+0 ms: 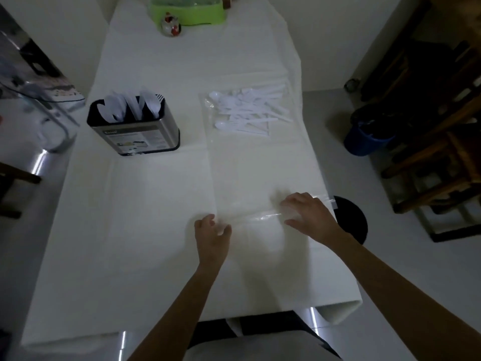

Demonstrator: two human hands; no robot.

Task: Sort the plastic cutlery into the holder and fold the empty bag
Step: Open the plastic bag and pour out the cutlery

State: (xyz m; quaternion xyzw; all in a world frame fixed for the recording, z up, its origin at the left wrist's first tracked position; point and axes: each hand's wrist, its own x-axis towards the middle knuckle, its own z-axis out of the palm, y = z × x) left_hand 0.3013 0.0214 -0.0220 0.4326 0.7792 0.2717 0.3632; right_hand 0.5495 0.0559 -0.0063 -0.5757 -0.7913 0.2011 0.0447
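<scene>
The clear empty bag (260, 217) is laid flat on the near part of the worktop (156, 191). Its left end is pinched by the curled left hand (212, 230). The right hand (308, 214) is placed on its right end with bent fingers; a grip cannot be told. Further back the holder (132, 126) is seen, and a cutlery pack (242, 113) to its right

One holder (135, 131). To its right are two clear bags: one bag of white cutlery (242, 110), too heaped to count, and one empty bag (260, 217). Beyond the holder are one green tub (187, 14) and one ornament (171, 26). Far right is one blue bucket (364, 142).
</scene>
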